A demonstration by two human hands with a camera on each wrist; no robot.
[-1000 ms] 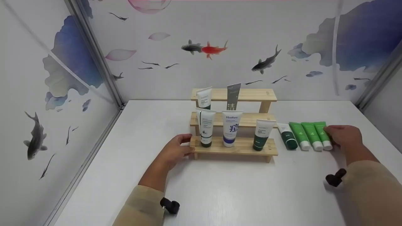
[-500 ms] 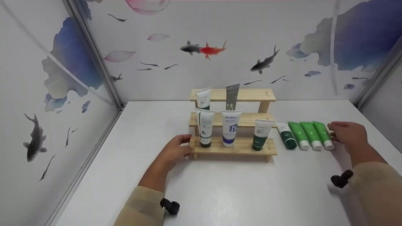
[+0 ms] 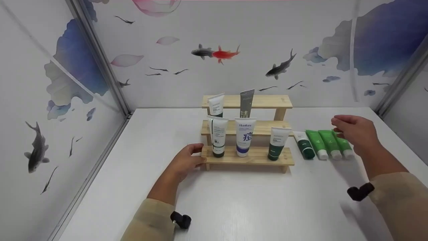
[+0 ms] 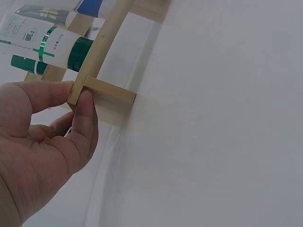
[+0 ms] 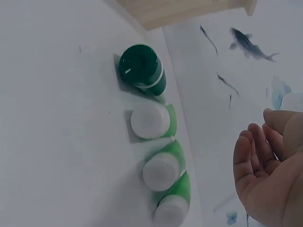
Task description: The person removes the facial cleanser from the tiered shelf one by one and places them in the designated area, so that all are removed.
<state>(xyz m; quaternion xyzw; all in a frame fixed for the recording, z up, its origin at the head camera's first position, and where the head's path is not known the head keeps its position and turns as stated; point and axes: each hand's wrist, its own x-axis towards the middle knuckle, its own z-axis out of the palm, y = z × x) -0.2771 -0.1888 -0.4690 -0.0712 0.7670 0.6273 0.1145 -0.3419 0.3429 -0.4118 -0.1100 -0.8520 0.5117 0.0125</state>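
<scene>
My left hand [image 3: 183, 161] pinches the left end of the lowest shelf of a three-step wooden rack [image 3: 255, 159]; thumb and fingers close on the board's edge in the left wrist view. Three tubes stand on that shelf: a white tube with a dark green cap [image 3: 219, 134], a white-and-blue tube [image 3: 245, 134] and a white-and-green tube [image 3: 277, 147]. My right hand [image 3: 359, 132] hovers above the row of tubes on the table, holding nothing, fingers loosely curled. It partly hides the rightmost green tube [image 3: 344, 145]. Two other green tubes [image 3: 316, 142] and a white-and-dark-green tube [image 3: 305, 147] lie beside it.
Higher on the rack stand a white tube [image 3: 216, 102] and a grey tube [image 3: 246, 100], their lower parts hidden. A white table [image 3: 234, 201] carries everything. Panels painted with fish [image 3: 225, 54] enclose the left, back and right sides.
My right hand has left the side of the rightmost green tube, shifting slightly right, then rising and moving left over the row. The left hand stays at the rack.
</scene>
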